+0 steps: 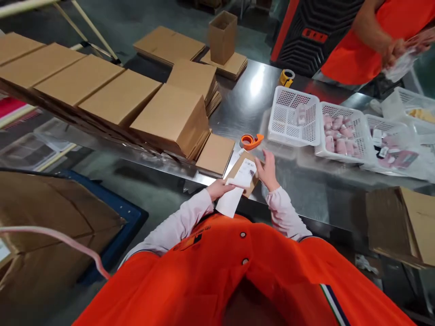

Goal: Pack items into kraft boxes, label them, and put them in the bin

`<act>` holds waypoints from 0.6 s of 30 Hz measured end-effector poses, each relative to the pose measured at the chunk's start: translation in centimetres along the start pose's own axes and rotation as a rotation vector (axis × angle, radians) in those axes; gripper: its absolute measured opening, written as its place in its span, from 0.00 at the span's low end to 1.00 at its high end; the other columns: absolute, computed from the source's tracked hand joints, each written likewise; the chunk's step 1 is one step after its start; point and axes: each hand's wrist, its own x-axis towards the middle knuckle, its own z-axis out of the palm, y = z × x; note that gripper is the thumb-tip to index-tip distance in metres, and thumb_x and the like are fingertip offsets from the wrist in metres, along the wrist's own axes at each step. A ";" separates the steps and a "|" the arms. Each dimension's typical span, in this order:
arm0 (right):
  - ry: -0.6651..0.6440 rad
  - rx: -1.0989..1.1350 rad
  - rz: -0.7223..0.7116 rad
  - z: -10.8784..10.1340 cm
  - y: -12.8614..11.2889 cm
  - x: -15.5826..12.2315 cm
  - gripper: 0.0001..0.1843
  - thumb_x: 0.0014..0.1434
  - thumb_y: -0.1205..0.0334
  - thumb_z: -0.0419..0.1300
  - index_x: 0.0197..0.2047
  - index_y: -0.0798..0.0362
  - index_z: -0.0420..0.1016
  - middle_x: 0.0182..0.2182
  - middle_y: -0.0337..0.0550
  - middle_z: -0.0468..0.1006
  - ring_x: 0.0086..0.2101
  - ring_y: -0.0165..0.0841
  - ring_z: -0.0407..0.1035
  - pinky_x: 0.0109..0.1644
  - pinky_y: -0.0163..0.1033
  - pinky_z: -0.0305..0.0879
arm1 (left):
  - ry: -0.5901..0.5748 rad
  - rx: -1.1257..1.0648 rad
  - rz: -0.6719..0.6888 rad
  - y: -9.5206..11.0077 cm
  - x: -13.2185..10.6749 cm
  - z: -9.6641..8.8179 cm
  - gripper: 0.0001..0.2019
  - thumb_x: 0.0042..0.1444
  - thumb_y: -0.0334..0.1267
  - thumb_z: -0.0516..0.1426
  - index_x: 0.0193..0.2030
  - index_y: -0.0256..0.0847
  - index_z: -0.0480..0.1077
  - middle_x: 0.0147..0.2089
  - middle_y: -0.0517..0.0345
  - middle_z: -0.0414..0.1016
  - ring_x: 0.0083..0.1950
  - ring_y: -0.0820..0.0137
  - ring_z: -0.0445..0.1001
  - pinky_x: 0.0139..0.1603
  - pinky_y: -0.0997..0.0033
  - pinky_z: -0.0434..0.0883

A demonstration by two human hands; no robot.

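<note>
My left hand (219,189) is closed on a strip of white labels (229,202), whose lower end hangs toward my apron. The printed label (246,171) at its upper end shows a barcode and lies over a small flat brown cardboard box (252,186) at the table's front edge. At the label's right edge is my right hand (268,172), thumb against the label and fingers bent; its fingertips are partly hidden. Just beyond the box lies an orange tape dispenser (251,141). Left of it, a small stack of cardboard (216,154) rests on the table.
Brown cartons (170,111) line the left of the steel table (244,99). White baskets (294,115) stand right, one with pink packets (339,133). A yellow tape roll (287,78) sits behind. Across the table, a person in orange (390,50) handles clear plastic.
</note>
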 end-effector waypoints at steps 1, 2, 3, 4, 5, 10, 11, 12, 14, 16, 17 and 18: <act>-0.120 0.099 0.010 0.3 -1.0 0.2 0.38 0.65 0.32 0.56 0.60 0.57 0.74 0.60 0.64 0.74 0.62 0.50 0.68 0.69 0.59 0.64 | 0.015 0.023 0.105 0.2 -0.3 -0.7 0.21 0.35 0.46 0.78 0.33 0.34 0.83 0.35 0.48 0.83 0.38 0.61 0.80 0.42 0.65 0.76; -0.283 0.223 0.042 0.6 -2.1 0.3 0.39 0.65 0.28 0.53 0.58 0.55 0.76 0.56 0.61 0.77 0.58 0.48 0.72 0.65 0.57 0.68 | 0.017 0.048 0.224 0.4 -0.8 -1.2 0.20 0.35 0.46 0.78 0.32 0.35 0.84 0.36 0.48 0.83 0.39 0.61 0.79 0.44 0.65 0.75; -0.462 0.343 0.079 0.8 -3.0 0.4 0.40 0.64 0.25 0.53 0.55 0.54 0.78 0.53 0.58 0.80 0.54 0.46 0.74 0.63 0.55 0.71 | 0.009 0.062 0.346 0.7 -1.3 -1.7 0.19 0.35 0.45 0.78 0.32 0.36 0.84 0.37 0.48 0.83 0.40 0.61 0.79 0.46 0.64 0.75; -0.634 0.441 0.108 1.0 -3.9 0.4 0.41 0.62 0.23 0.54 0.54 0.52 0.80 0.51 0.55 0.81 0.52 0.44 0.75 0.61 0.52 0.72 | -0.009 0.040 0.459 1.0 -1.7 -2.0 0.18 0.36 0.45 0.78 0.31 0.36 0.84 0.38 0.48 0.83 0.41 0.62 0.79 0.47 0.64 0.75; -0.777 0.513 0.125 1.3 -4.6 0.3 0.41 0.60 0.22 0.57 0.52 0.51 0.81 0.49 0.53 0.82 0.52 0.43 0.76 0.61 0.50 0.72 | -0.032 -0.015 0.560 1.3 -2.0 -2.1 0.17 0.37 0.45 0.78 0.29 0.37 0.83 0.38 0.48 0.82 0.40 0.63 0.78 0.47 0.63 0.74; -1.201 0.607 0.210 3.7 -7.0 -0.4 0.36 0.49 0.31 0.72 0.50 0.51 0.82 0.42 0.46 0.83 0.45 0.37 0.75 0.48 0.40 0.72 | -0.032 -0.385 0.830 2.1 -1.4 -2.3 0.33 0.42 0.65 0.72 0.16 0.40 0.63 0.20 0.56 0.63 0.28 0.67 0.68 0.41 0.60 0.73; -1.232 0.597 0.235 4.1 -7.4 -0.6 0.36 0.46 0.33 0.75 0.48 0.52 0.82 0.40 0.45 0.83 0.42 0.37 0.75 0.44 0.38 0.70 | -0.005 -0.422 0.846 2.2 -1.1 -2.5 0.35 0.41 0.69 0.70 0.15 0.41 0.59 0.18 0.57 0.59 0.28 0.67 0.67 0.40 0.58 0.73; -1.229 0.574 0.255 4.4 -7.7 -0.8 0.36 0.41 0.36 0.77 0.45 0.54 0.82 0.37 0.44 0.82 0.39 0.36 0.74 0.40 0.37 0.68 | 0.034 -0.454 0.850 2.2 -0.8 -2.8 0.36 0.41 0.71 0.69 0.16 0.42 0.58 0.19 0.56 0.59 0.29 0.65 0.68 0.41 0.57 0.74; -1.106 0.491 0.251 4.5 -8.3 -1.0 0.34 0.35 0.38 0.78 0.37 0.55 0.81 0.31 0.41 0.79 0.33 0.34 0.71 0.37 0.36 0.65 | 0.122 -0.481 0.819 2.1 -0.4 -3.9 0.31 0.44 0.70 0.67 0.21 0.42 0.65 0.23 0.52 0.67 0.36 0.60 0.73 0.47 0.53 0.74; -0.889 0.353 0.175 4.0 -8.7 -1.0 0.30 0.37 0.38 0.77 0.31 0.55 0.79 0.27 0.39 0.76 0.30 0.32 0.67 0.35 0.36 0.61 | 0.236 -0.483 0.755 1.7 -0.7 -5.5 0.22 0.49 0.58 0.67 0.33 0.39 0.74 0.32 0.48 0.76 0.45 0.55 0.77 0.54 0.50 0.73; -0.784 0.286 0.124 3.6 -8.7 -0.9 0.29 0.40 0.37 0.75 0.29 0.55 0.78 0.25 0.39 0.74 0.29 0.31 0.65 0.34 0.36 0.59 | 0.319 -0.472 0.727 1.4 -1.2 -6.4 0.19 0.50 0.52 0.67 0.39 0.38 0.76 0.37 0.46 0.78 0.49 0.54 0.77 0.57 0.49 0.73; -0.704 0.230 0.078 3.2 -8.7 -0.7 0.28 0.43 0.36 0.72 0.27 0.54 0.77 0.24 0.38 0.73 0.28 0.30 0.62 0.34 0.37 0.57 | 0.421 -0.443 0.712 1.1 -1.8 -7.3 0.20 0.49 0.48 0.66 0.44 0.37 0.76 0.40 0.45 0.79 0.51 0.53 0.78 0.59 0.48 0.72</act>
